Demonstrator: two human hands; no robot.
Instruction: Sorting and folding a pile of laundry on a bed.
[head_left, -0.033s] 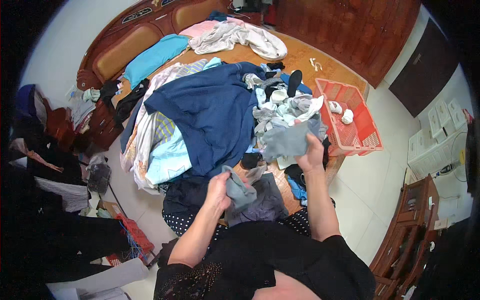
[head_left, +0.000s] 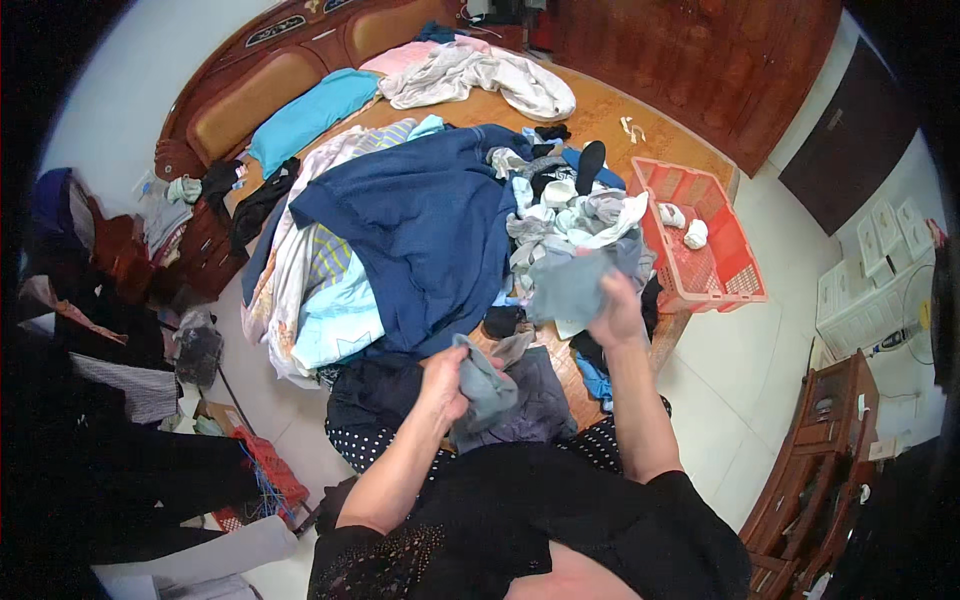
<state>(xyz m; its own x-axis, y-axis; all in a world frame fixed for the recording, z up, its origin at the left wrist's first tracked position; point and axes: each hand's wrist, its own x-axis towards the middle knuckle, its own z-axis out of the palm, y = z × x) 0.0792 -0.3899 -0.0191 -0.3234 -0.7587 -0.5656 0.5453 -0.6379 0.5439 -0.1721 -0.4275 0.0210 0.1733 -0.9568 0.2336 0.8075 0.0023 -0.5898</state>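
Observation:
My left hand [head_left: 443, 388] is closed round a bunched grey sock [head_left: 487, 388], low in front of my body. My right hand [head_left: 617, 310] pinches another grey sock [head_left: 566, 290] by its right end and spreads it over the near side of the sock pile. That pile [head_left: 575, 215] is a tangle of white, grey and dark socks. A dark grey garment [head_left: 530, 395] lies under and beside my left hand, across my lap. Right of the pile, a pink plastic basket [head_left: 710, 285] holds a few balled white socks [head_left: 695, 234].
A large navy garment [head_left: 420, 220] covers a heap of clothes left of the socks. Farther back on the bed lie a turquoise pillow [head_left: 310, 115] and a crumpled pale blanket [head_left: 480, 80]. A wooden cabinet [head_left: 815, 460] stands to the right, beyond the tiled floor.
My left hand has shifted slightly right with its sock. My right hand has moved slightly left and is a little blurred. Both still hold their grey socks.

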